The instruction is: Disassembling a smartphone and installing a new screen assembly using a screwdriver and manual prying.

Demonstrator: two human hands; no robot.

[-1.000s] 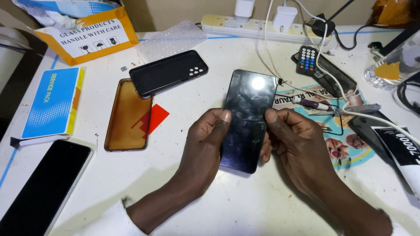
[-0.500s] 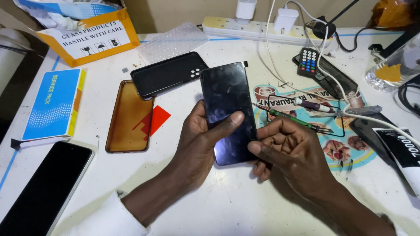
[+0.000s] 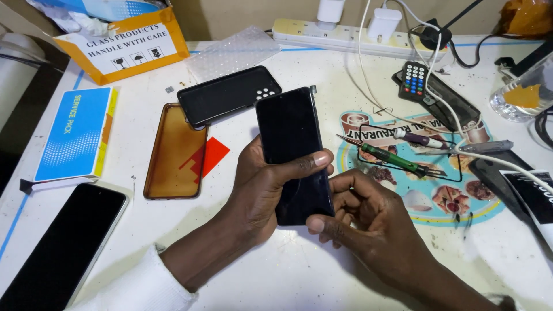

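A black phone (image 3: pixel 290 135) with a dark screen is held upright over the middle of the white table (image 3: pixel 299 276). My left hand (image 3: pixel 265 190) wraps it from the left, thumb laid across the glass. My right hand (image 3: pixel 368 222) pinches its lower right edge, thumb at the bottom corner. A black phone back cover (image 3: pixel 227 95) with camera holes lies just beyond the phone. To its left lies an amber transparent case (image 3: pixel 173 151) over a red card (image 3: pixel 213 155).
Another dark-screened phone (image 3: pixel 60 245) lies at the near left, a blue box (image 3: pixel 78 135) above it. A green-handled screwdriver (image 3: pixel 397 160), a small remote (image 3: pixel 413 79), cables and a power strip (image 3: pixel 345 34) fill the right and back. An orange cardboard box (image 3: pixel 124 43) stands at the back left.
The phone has swung from tilted to nearly upright and moved left. My left thumb now lies across the screen, and my right hand has slid down to the phone's bottom corner.
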